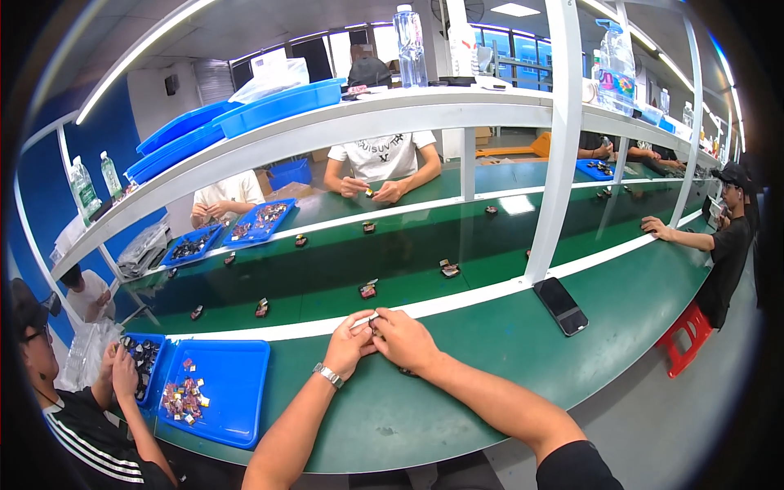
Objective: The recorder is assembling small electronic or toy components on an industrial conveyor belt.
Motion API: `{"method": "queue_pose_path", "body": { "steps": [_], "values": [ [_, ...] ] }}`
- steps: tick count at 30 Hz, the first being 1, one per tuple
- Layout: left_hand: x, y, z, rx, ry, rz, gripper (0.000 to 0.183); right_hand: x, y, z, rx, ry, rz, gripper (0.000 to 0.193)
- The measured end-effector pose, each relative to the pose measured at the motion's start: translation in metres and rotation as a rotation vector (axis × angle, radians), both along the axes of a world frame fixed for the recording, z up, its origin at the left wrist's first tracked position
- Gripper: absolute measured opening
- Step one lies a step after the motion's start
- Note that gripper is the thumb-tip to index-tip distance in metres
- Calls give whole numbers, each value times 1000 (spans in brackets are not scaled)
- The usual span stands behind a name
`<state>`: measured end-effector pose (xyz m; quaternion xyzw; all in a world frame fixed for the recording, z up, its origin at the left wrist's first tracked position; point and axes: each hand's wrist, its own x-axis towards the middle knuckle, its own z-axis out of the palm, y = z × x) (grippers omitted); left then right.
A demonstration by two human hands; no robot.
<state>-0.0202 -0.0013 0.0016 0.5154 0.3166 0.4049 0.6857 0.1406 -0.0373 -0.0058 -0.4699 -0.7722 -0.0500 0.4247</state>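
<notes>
Above the near edge of the green bench (482,351), my left hand (347,349) and my right hand (404,341) meet. The fingers of both are closed round one small black-and-white part (373,323), mostly covered by the fingertips. What kind of part it is cannot be made out. Under my right wrist lies a dark object (407,373), largely hidden by the arm. Just beyond my hands, a small red-and-black component (368,288) rests on the dark green conveyor belt (318,286), with another component (449,268) farther right.
A blue tray (260,392) of small reddish pieces stands left of my forearm, beside a co-worker's hands (122,367). To the right lies a black phone (561,306), near a white upright post (559,163). A white shelf (392,119) spans the belt. Co-workers sit opposite.
</notes>
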Motion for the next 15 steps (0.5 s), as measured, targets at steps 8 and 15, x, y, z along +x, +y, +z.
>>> {"method": "queue_pose_path", "body": {
  "steps": [8,15],
  "values": [
    [1,2,2,-9,-81,-25,44,67,91,4,-294,164,-334,32],
    [-3,4,-2,39,-27,-18,27,135,78,14,-70,35,-623,44]
  ]
}}
